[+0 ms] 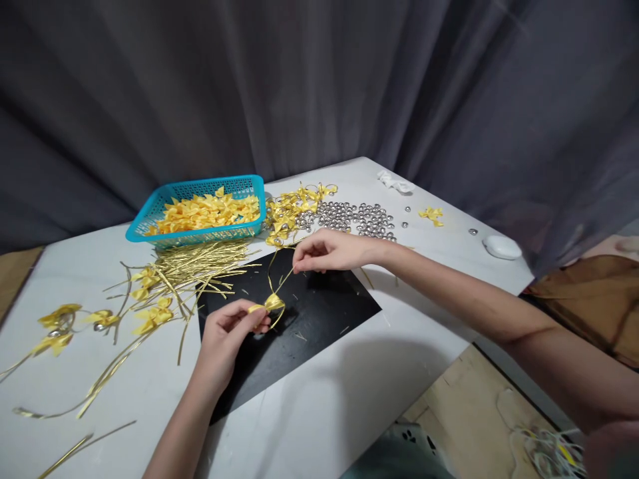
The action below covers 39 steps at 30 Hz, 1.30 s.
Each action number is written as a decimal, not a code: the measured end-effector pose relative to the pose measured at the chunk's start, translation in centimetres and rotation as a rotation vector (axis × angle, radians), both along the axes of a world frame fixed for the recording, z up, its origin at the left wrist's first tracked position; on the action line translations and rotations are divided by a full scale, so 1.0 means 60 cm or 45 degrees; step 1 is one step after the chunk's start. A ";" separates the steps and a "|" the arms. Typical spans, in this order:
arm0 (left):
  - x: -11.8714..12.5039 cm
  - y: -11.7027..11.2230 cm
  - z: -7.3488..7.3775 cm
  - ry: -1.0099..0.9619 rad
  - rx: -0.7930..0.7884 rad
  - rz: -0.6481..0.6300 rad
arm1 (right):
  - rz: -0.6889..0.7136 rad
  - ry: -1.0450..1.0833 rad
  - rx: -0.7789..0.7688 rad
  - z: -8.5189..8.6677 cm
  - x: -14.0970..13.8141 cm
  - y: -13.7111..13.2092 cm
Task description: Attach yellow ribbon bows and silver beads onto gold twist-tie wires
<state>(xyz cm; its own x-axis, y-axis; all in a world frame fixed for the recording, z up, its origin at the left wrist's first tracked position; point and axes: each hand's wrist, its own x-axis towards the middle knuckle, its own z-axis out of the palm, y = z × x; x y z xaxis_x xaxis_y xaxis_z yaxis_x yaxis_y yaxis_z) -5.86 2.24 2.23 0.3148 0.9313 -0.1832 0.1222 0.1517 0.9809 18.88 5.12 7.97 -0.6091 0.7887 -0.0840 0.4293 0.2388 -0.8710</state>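
Note:
Over a black mat [319, 319], my left hand [234, 326] pinches a yellow ribbon bow [273, 303] between thumb and fingers. Gold cord [272, 269] loops up from the bow and also curves beneath it. My right hand [319, 251], farther back, has its fingers closed on an end of the gold cord, which runs straight down to the bow. Left of the mat lies a pile of cut gold cords [200, 263]. A heap of silver beads [344, 216] sits just behind my right hand.
A blue basket [194, 236] full of yellow ribbon bows stands at the back left. Yellow bows with cords [154, 316] lie on the left. A white oval object [502, 247] and crumpled white tissue [394, 181] are on the right. Tangled cables [544, 452] lie on the floor.

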 end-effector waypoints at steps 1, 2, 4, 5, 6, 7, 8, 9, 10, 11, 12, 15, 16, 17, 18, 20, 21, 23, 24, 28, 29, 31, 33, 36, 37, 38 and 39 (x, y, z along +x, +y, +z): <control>0.000 0.001 -0.002 -0.014 -0.013 0.018 | -0.021 0.102 -0.055 -0.005 -0.003 0.001; -0.001 0.002 -0.004 -0.023 -0.025 0.032 | -0.037 0.191 -0.097 -0.009 -0.006 0.003; -0.001 0.005 -0.010 -0.033 -0.041 0.050 | -0.044 0.271 -0.116 -0.013 -0.011 0.006; -0.001 0.007 -0.013 -0.034 -0.048 0.054 | -0.023 0.265 -0.114 -0.013 -0.013 0.008; -0.001 0.009 -0.016 -0.037 -0.053 0.057 | 0.024 0.231 -0.121 -0.011 -0.013 0.011; -0.002 0.011 -0.020 -0.039 -0.061 0.058 | 0.081 0.178 -0.134 -0.007 -0.012 0.014; -0.003 0.013 -0.023 -0.043 -0.070 0.064 | 0.130 0.120 -0.148 -0.001 -0.009 0.018; -0.004 0.015 -0.026 -0.044 -0.081 0.073 | 0.154 0.074 -0.150 0.007 -0.004 0.021; -0.005 0.017 -0.028 -0.041 -0.094 0.085 | 0.154 0.033 -0.138 0.015 0.002 0.023; -0.006 0.018 -0.030 -0.036 -0.093 0.106 | 0.140 -0.003 -0.116 0.024 0.010 0.023; -0.007 0.020 -0.031 -0.034 -0.089 0.129 | 0.123 -0.033 -0.087 0.032 0.018 0.022; -0.009 0.020 -0.029 -0.033 -0.064 0.206 | 0.074 -0.105 -0.043 0.052 0.044 0.006; -0.009 0.019 -0.028 -0.026 -0.050 0.224 | 0.011 -0.128 -0.073 0.056 0.053 -0.003; -0.008 0.018 -0.026 -0.017 -0.036 0.239 | -0.052 -0.163 -0.129 0.059 0.062 -0.013; -0.006 0.017 -0.024 -0.006 -0.020 0.252 | -0.107 -0.199 -0.166 0.062 0.069 -0.024; -0.002 0.015 -0.021 0.015 0.011 0.273 | -0.163 -0.278 -0.189 0.065 0.083 -0.046; 0.001 0.014 -0.020 0.023 0.022 0.282 | -0.184 -0.313 -0.169 0.067 0.087 -0.056; 0.006 0.012 -0.018 0.043 0.052 0.297 | -0.189 -0.350 -0.143 0.074 0.092 -0.074; 0.008 0.010 -0.017 0.053 0.069 0.303 | -0.155 -0.327 -0.159 0.079 0.093 -0.082; 0.015 0.003 -0.015 0.060 0.095 0.313 | 0.133 -0.086 -0.283 0.102 0.074 -0.108; 0.016 0.002 -0.015 0.049 0.086 0.308 | 0.191 -0.021 -0.306 0.105 0.065 -0.114; 0.017 0.001 -0.013 0.008 0.049 0.297 | 0.290 0.104 -0.397 0.107 0.044 -0.125; 0.018 0.001 -0.012 -0.053 -0.007 0.291 | 0.366 0.249 -0.573 0.097 0.019 -0.134; 0.017 0.001 -0.010 -0.165 -0.106 0.296 | 0.364 0.399 -0.760 0.061 -0.017 -0.142; 0.017 0.001 -0.009 -0.204 -0.142 0.303 | 0.380 0.394 -0.761 0.045 -0.027 -0.143; 0.016 0.002 -0.008 -0.246 -0.178 0.313 | 0.328 0.380 -0.731 0.029 -0.035 -0.143; 0.016 0.002 -0.008 -0.290 -0.214 0.327 | 0.272 0.360 -0.716 0.012 -0.042 -0.143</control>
<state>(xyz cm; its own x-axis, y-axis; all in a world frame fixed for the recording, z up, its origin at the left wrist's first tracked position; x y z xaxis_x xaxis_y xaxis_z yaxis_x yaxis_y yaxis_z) -4.91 2.37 1.75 0.1248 0.9482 -0.2922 -0.1588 0.3098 0.9375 16.33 -3.43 8.71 -0.8063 0.5305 -0.2615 0.1597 -0.2304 -0.9599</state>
